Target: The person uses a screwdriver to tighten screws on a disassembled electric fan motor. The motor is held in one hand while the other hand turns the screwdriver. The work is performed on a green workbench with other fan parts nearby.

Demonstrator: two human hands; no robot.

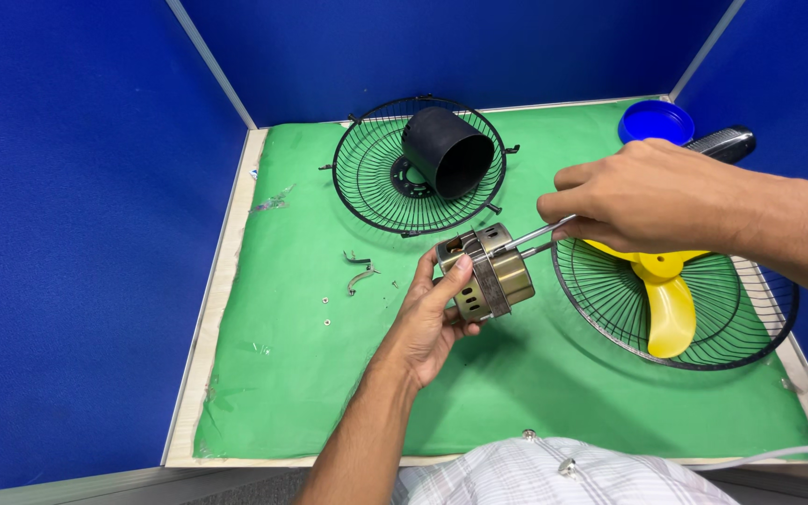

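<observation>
My left hand (432,313) grips a brass-coloured fan motor (486,273) with slotted sides, holding it above the green mat (282,374). My right hand (642,196) holds a screwdriver; its metal shaft (535,234) points left into the top of the motor, and its black handle (724,143) sticks out behind the hand. Next to the shaft, the motor's own spindle juts out to the right.
A black wire fan guard (367,178) lies at the back with a black plastic cup-shaped cover (446,150) on it. A second guard (750,327) at right holds a yellow fan blade (670,304). A blue lid (656,122) sits at back right. Small clips (359,271) and screws lie left of the motor.
</observation>
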